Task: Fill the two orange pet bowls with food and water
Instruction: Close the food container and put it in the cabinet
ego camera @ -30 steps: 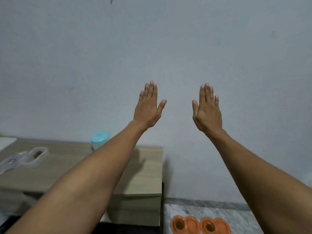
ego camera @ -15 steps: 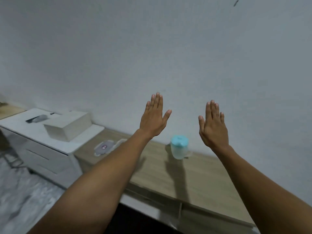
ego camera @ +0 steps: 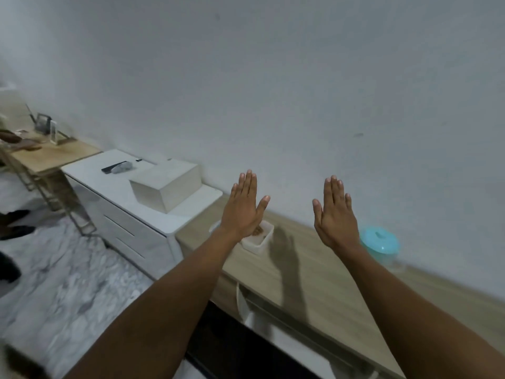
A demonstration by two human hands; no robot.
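Both arms are stretched forward with flat palms facing away. My left hand is open and empty, hovering in front of a white food container with brown kibble that stands on the wooden table. My right hand is also open and empty, just left of a clear water jug with a turquoise lid near the wall. The orange pet bowls are out of view.
A white drawer cabinet with a beige box and a dark remote stands left of the table. Farther left is a small wooden desk with items. The floor is marbled grey; dark shoes lie at the left edge.
The view has swung left and down: the orange bowls on the floor dropped out of sight, the white cabinet and far desk came in. Both hands stay raised, open and empty.
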